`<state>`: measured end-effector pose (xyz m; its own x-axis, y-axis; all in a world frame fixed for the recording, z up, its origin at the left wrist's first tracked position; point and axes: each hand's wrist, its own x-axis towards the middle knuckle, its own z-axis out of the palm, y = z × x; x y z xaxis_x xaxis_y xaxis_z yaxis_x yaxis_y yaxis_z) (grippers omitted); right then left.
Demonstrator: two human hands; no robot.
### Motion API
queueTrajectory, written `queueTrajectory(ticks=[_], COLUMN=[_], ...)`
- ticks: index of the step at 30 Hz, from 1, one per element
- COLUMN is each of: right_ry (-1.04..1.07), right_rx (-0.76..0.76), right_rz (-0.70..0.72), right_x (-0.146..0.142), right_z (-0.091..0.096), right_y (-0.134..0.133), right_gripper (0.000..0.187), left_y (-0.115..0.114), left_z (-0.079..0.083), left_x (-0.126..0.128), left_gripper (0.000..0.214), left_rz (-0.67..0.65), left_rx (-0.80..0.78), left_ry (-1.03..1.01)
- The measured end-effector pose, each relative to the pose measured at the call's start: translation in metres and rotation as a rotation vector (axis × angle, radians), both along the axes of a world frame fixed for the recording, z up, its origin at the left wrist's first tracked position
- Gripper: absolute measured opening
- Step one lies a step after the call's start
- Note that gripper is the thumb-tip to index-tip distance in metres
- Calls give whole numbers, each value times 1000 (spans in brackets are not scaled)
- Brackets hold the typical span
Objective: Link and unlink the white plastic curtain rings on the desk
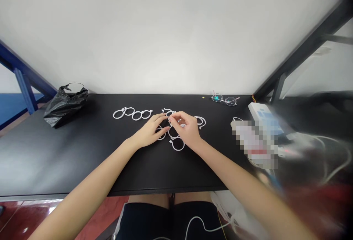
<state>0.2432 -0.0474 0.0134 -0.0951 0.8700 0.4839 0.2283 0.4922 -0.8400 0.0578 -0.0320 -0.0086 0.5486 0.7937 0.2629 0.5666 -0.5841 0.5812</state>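
White plastic ring (168,113) held pinched in R hand (186,129) fingertips, mid-desk. L hand (150,131) kept half-open just beside it, nothing seen gripped. Other rings (178,145) scattered around on black desk (82,159); black plastic bag (66,106), glasses (224,100) well apart.

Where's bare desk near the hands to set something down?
Bare black desktop runs between the black plastic bag and the white plastic rings, and along the near edge below the hands. Crowded: around the left hand and right hand, among the rings, and at the right end by the white device.
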Motion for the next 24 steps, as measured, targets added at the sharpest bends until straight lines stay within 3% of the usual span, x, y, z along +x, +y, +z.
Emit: queueTrajectory(ticks=[8, 12, 16, 24], right_ry=[1, 1, 6, -16], right_rx=[-6, 0, -2, 5], right_rz=[-7, -6, -4, -13], right_x=[0, 0, 0, -1], right_z=[0, 1, 1, 1], right_y=[0, -1, -1, -1], right_gripper=[12, 11, 11, 12], left_y=[0, -3, -4, 1], left_z=[1, 8, 11, 8], left_x=[3, 3, 2, -1], left_gripper=[41, 42, 42, 45], left_rz=[46, 251, 462, 419], left_rx=[130, 231, 168, 66], left_ry=[-16, 102, 226, 286])
